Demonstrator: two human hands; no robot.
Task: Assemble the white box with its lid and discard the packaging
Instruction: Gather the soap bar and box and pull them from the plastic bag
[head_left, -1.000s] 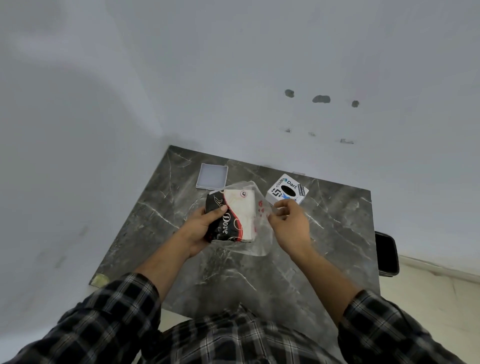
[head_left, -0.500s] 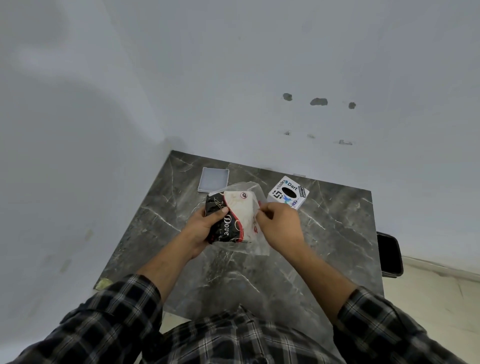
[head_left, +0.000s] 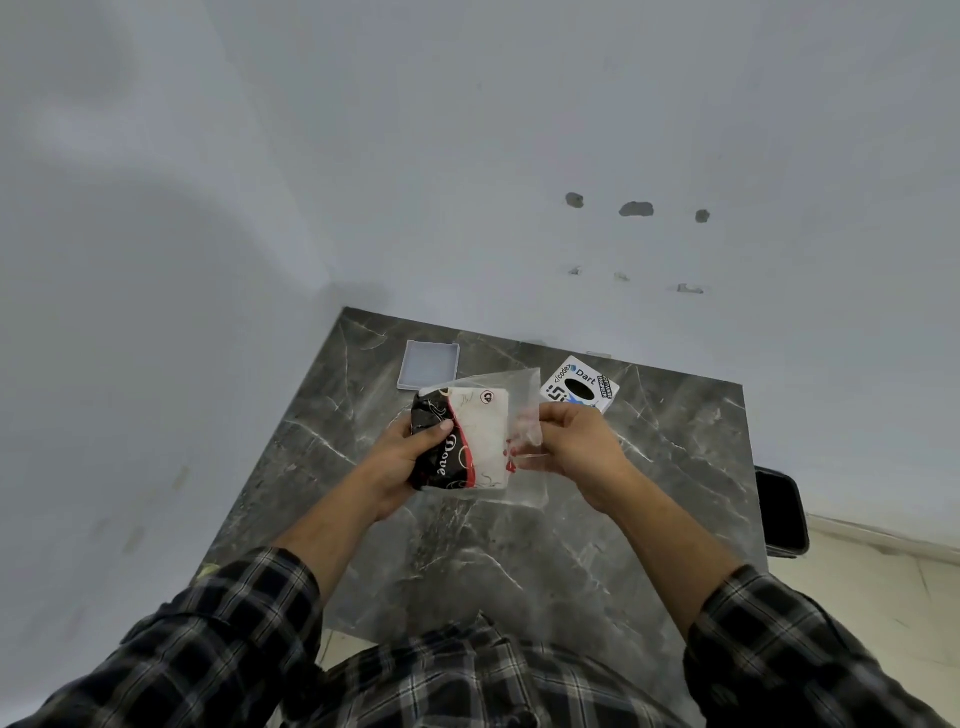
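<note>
Head view looked down past plaid sleeves (head_left: 218, 618) to a dark marble table (head_left: 519, 561) set against a pale wall (head_left: 467, 156).

Nearest, both forearms reached out over the table's middle. The left hand (head_left: 402, 462) was closed around the black end of a pack (head_left: 462, 439), thumb lying across its top face just beside the white "Dove" lettering. The pack was black and red on the left and white on the right, and it sat inside a clear plastic bag (head_left: 524, 410). The right hand (head_left: 576, 447) pinched the bag's loose right side between thumb and fingers, so the film stood up crumpled beside the pack. Pack and bag were held just above the table; whether the bag's lower edge touched the marble could not be told.

Farther back, near the far edge, a white box (head_left: 580, 385) printed with "Dart" and a black oval lay tilted, just behind the right hand's knuckles. Toward the far left corner, a flat pale lid (head_left: 429, 365) lay on the table, apart from the box, with the bag's upper edge between them.

Off the right edge, a dark object (head_left: 782, 512) stood on the light floor (head_left: 883, 582); what it was could not be told.
</note>
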